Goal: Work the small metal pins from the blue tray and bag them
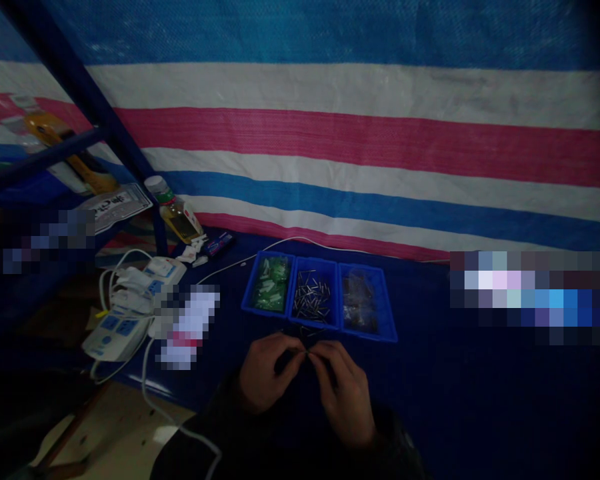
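My left hand (pixel 271 372) and my right hand (pixel 346 389) meet at their fingertips just in front of three blue trays. Each is closed in a pinch, thumb against finger. Whatever lies between the fingertips is too small and dark to make out. Beyond the hands, the middle blue tray (pixel 315 263) holds many thin metal pins (pixel 312 297). Small green packets (pixel 272 283) fill the left tray, and clear packets with brownish contents (pixel 360 300) lie in the right one. A few loose pins (pixel 310 332) rest on the table between the middle tray and my fingers.
A white power strip (pixel 123 327) with plugs and cables lies to the left, beside a blurred-out flat object (pixel 190 327). A bottle of yellow liquid (pixel 180 217) stands behind. A thin white cable (pixel 300 238) runs along the striped sheet (pixel 330 140). Blue frame bars (pixel 95 100) rise at left.
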`<state>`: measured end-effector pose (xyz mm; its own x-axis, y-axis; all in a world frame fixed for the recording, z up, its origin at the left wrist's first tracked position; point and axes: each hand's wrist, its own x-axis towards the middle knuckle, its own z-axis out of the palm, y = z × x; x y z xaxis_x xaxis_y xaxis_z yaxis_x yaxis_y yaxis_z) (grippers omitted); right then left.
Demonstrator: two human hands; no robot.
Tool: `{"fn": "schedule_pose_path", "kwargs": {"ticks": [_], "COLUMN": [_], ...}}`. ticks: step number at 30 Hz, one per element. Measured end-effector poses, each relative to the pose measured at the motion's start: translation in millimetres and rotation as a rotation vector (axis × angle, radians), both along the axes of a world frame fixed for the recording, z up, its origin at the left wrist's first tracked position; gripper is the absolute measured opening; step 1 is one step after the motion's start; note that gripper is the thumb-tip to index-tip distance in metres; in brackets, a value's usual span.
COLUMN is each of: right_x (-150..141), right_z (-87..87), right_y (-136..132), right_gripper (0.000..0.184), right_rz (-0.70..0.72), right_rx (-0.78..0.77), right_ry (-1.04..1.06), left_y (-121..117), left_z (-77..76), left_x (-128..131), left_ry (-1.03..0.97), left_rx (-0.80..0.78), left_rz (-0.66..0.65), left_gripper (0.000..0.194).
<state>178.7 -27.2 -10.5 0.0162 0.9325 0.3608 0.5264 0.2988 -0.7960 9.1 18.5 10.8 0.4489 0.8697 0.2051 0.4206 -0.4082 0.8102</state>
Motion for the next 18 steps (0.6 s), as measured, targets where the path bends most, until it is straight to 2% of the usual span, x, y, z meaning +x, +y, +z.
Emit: {"fn": "schedule_pose_path", "kwargs": {"ticks": [6,13,18], "right_x": [-0.8,-0.7,0.2], "right_z": [1.6,-3.3,-0.3], "right_y": [-0.5,-1.3,-0.5], "right_gripper": [0.018,0.02,0.021], "right_rz": [0.015,0.015,0.032], "right_rx": [0.041,0.005,-0.006], "right_ry": [-0.011,-0.009,0.01], "left_y": [-0.2,-0.8,-0.9], "left_z": [-2.3,-2.6,-1.4], "left_x": [-0.8,-0.8,-0.8], "left_ry": [0.007,0.015,0.014], "left_rx": [0.007,0.026,0.04], "left_rz": [-0.003,-0.016,-0.017], "left_gripper": [0.01,0.01,0.01]}}
